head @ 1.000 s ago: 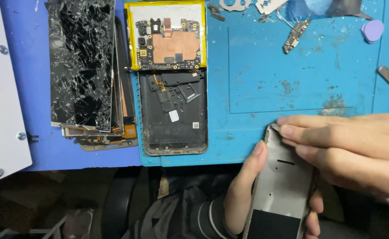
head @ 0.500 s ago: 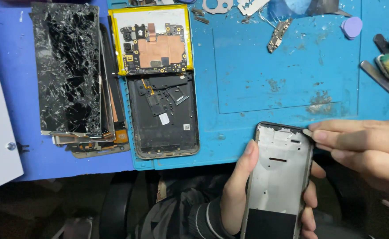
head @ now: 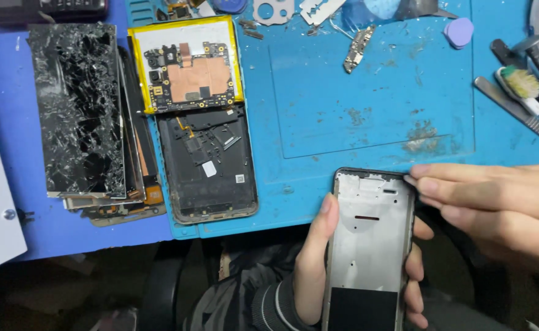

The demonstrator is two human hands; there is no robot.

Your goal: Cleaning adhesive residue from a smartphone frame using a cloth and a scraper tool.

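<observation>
The left hand (head: 318, 263) grips a bare silver phone frame (head: 367, 245) just below the blue mat (head: 367, 104); the right hand (head: 496, 202) pinches its top right corner. Left of the frame lie an opened phone (head: 208, 165) bearing a small white label (head: 209, 169), and cracked screens (head: 79, 110)

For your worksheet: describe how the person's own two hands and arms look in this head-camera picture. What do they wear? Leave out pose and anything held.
Both hands are bare: no gloves, rings or watch show. The left hand comes out of a dark sleeve with a ribbed, pale-striped knit cuff. The right hand enters from the right edge, and its wrist and any sleeve lie outside the picture. The fingernails are short and plain.
</observation>
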